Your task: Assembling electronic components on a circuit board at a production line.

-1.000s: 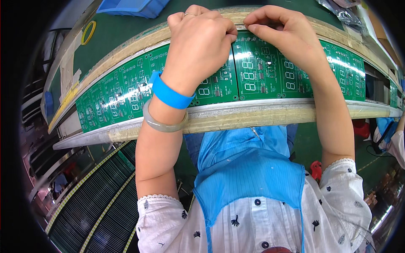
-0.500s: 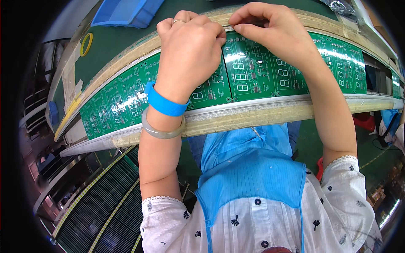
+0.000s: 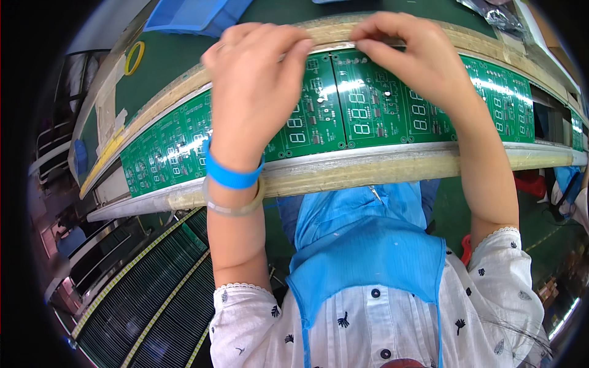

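A row of green circuit boards with white digit displays lies between two rails; one board [image 3: 316, 132] sits left of a dark seam and another board [image 3: 392, 126] right of it. Over the left board is my left hand [image 3: 254, 92], slightly blurred, its thumb and forefinger apart and nothing visible between them. My right hand [image 3: 426, 61] hovers at the far edge of the right board, thumb and forefinger brought close by the far rail [image 3: 334, 46]. Whatever those fingertips pinch is too small to make out. My wrists and palms hide parts of the boards.
The near rail [image 3: 356, 172] runs across in front of me. Beyond the far rail are a blue bin [image 3: 193, 15], a yellow tape ring [image 3: 134, 58] and a clear plastic bag [image 3: 491, 15]. A black slotted rack [image 3: 141, 288] stands at lower left.
My left hand has moved left, away from the seam, and its fingers have spread from a closed pinch. My right hand has shifted slightly right and nearer. The boards appear slightly further right.
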Demonstrator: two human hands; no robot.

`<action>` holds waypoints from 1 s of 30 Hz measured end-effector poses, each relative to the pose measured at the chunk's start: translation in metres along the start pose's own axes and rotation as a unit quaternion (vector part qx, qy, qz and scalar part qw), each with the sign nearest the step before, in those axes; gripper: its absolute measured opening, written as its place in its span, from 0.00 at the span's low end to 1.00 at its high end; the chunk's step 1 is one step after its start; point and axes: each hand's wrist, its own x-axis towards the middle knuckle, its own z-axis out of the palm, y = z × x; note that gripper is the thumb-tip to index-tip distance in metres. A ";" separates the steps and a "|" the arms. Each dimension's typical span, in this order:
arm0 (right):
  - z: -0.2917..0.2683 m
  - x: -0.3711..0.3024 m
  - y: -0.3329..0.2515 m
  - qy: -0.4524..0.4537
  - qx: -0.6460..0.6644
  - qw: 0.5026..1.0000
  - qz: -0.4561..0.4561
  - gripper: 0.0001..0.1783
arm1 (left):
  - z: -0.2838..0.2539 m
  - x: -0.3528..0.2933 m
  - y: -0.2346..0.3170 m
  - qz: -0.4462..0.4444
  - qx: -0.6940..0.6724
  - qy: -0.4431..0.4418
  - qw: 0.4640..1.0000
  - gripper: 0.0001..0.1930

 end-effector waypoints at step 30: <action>-0.013 -0.109 -0.036 -0.019 -0.454 0.891 0.008 0.37 | -0.077 -0.154 -0.019 -0.337 0.341 -0.085 0.873 0.33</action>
